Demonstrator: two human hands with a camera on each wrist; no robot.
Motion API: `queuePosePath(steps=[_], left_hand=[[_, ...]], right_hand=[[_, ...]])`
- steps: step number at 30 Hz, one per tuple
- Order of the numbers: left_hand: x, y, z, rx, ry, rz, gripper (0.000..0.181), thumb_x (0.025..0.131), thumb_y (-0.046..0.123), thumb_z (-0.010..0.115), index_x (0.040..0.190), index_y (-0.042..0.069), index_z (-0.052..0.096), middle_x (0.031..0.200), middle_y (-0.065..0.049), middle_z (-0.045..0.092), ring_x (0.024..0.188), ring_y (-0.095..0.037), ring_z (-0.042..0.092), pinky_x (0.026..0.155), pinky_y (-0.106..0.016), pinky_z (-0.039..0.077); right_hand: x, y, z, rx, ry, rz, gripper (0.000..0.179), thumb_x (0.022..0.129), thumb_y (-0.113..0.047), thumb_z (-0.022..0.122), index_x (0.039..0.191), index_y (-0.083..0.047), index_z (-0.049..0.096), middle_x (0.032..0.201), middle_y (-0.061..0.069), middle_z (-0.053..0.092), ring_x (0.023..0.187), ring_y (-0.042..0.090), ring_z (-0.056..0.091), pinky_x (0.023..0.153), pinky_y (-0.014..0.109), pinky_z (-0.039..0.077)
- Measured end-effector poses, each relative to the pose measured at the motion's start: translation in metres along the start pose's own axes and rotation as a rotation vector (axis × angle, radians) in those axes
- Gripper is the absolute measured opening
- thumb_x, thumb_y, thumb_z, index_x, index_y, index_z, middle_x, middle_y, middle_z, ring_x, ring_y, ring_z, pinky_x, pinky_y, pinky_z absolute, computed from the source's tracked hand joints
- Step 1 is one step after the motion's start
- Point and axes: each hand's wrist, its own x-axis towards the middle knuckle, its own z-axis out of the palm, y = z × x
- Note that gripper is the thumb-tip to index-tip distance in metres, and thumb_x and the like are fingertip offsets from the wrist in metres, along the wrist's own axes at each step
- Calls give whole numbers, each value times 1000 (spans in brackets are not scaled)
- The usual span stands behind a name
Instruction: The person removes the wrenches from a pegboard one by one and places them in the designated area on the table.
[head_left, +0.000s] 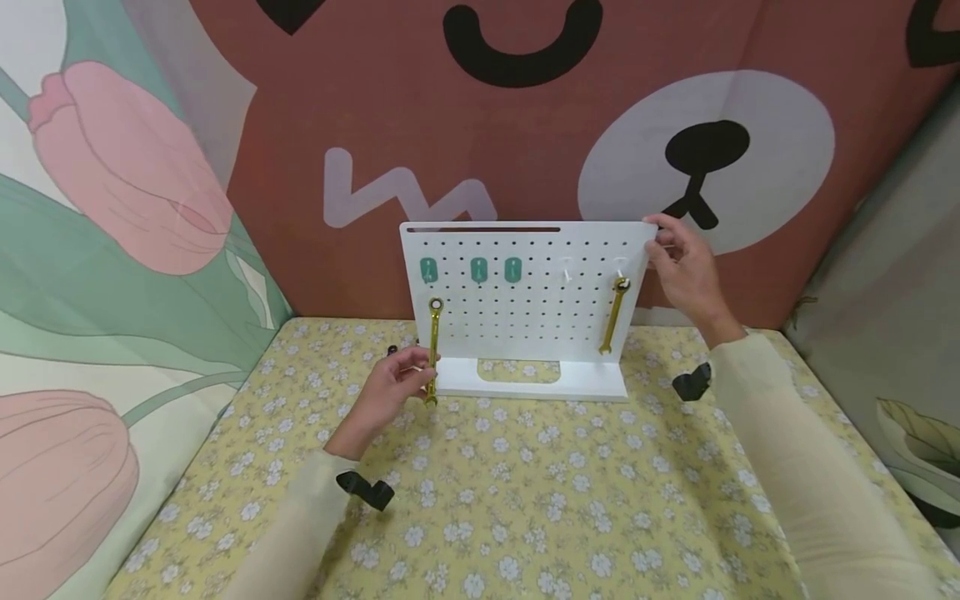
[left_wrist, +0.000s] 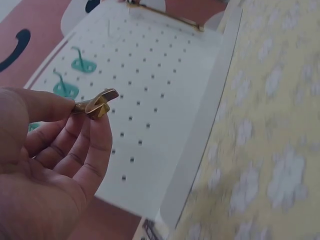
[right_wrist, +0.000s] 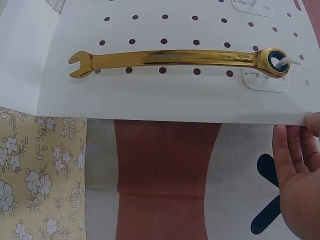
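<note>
My left hand (head_left: 386, 387) pinches a gold combination wrench (head_left: 435, 333) low on its shaft, ring end up, before the left part of a white pegboard (head_left: 517, 325). In the left wrist view the wrench's open jaw end (left_wrist: 98, 104) pokes out past thumb and fingertips. My right hand (head_left: 690, 279) holds the board's upper right corner between thumb and fingers. Near that side a second gold wrench (right_wrist: 165, 57) hangs by its ring from a white hook (right_wrist: 287, 61), open end down. Three green hooks (head_left: 479, 269) sit bare on the board's upper left.
Another white hook (head_left: 567, 273) is fitted between the green ones and the hanging wrench. The board stands on its flat base (head_left: 592, 383) on a floral tablecloth (head_left: 525, 500). A patterned cloth backdrop (head_left: 525, 150) rises behind. Small dark items (head_left: 392, 350) lie beyond the left hand.
</note>
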Motion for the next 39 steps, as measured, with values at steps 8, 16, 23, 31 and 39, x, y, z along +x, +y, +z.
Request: queuePosePath(steps=[8, 16, 23, 31, 39], left_hand=[[0, -14, -23, 37, 88, -89, 33, 105, 12, 61, 132, -8, 59, 110, -17, 61, 86, -17, 64, 76, -36, 58], [-1, -25, -52, 123, 101, -167, 35, 107, 15, 59, 134, -7, 57, 113, -19, 59, 88, -25, 59, 77, -41, 55], [0, -37, -78, 180, 123, -223, 36, 107, 13, 58, 135, -9, 56, 113, -20, 59, 87, -24, 59, 75, -37, 54], [2, -46, -98, 274, 144, -261, 34, 106, 12, 56, 133, -9, 59, 112, -23, 59, 83, -22, 57, 69, -34, 52], [5, -58, -105, 358, 145, -304, 35, 105, 12, 56, 134, -8, 59, 112, -20, 60, 84, -25, 56, 70, -36, 49]], right_hand=[[1, 1, 0, 11, -6, 0, 41, 109, -17, 53, 150, -15, 53, 119, 16, 61, 97, 25, 58, 89, 30, 54], [2, 4, 1, 29, -3, -1, 41, 109, -13, 52, 150, -10, 52, 120, 19, 61, 98, 29, 57, 86, 20, 52], [1, 4, 2, 35, 7, -19, 41, 109, -14, 54, 149, -12, 54, 119, 18, 62, 96, 26, 59, 85, 21, 52], [4, 2, 3, 35, 6, -46, 39, 108, -13, 54, 148, -12, 55, 116, 18, 63, 93, 29, 59, 84, 23, 53], [3, 4, 3, 47, 1, -36, 40, 108, -12, 54, 148, -10, 54, 117, 18, 63, 94, 25, 59, 85, 25, 54]])
